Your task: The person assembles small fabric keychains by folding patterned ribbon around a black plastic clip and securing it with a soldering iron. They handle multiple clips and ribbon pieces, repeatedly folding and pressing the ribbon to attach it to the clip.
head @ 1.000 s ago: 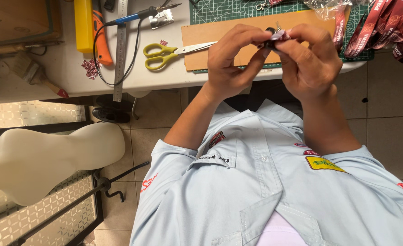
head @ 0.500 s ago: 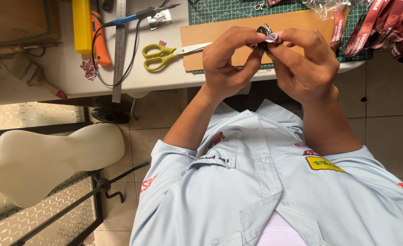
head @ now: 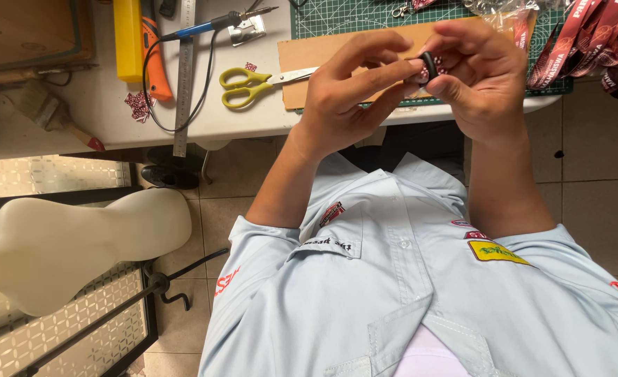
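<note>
A small dark piece with a red-and-white patterned strip is pinched between both hands above the near edge of the tabletop.

The piece is held off the surface, over the brown cardboard sheet and the green cutting mat. The left hand is seen with its grip pressed together on the piece, thumb and forefinger closed from the left side; the right hand is curled around it from the right, its grip also pinching it. Yellow-handled scissors are laid just left of the cardboard, beside a metal ruler. A bundle of red lanyards is heaped at the far right corner.
</note>
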